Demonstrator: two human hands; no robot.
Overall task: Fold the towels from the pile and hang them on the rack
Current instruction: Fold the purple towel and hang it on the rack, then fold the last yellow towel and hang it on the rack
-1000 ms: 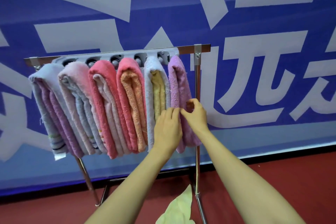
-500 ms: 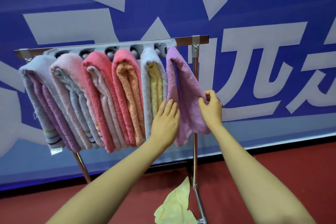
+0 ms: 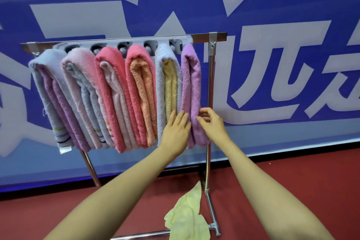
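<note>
While 6 bundles point(image 3: 140, 93) fill rack point(image 3: 218, 35), left hand point(image 3: 176, 132) flat against purple towel point(image 3: 191, 76), right hand point(image 3: 213, 124) seemingly pinching it

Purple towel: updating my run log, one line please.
purple towel: hanging on rack | left hand: flat against it | right hand: at its edge, grip unclear

I had 1 view only: wide-angle head cam, worn by the person, aimed fwd & slightly down. It sat close to the rack point(image 3: 211, 76), left hand point(image 3: 175, 132) and right hand point(image 3: 213, 125) reaching the purple towel point(image 3: 191, 76) near mid-frame; banner point(image 3: 272, 9) behind, red floor point(image 3: 292, 191) below.
</note>
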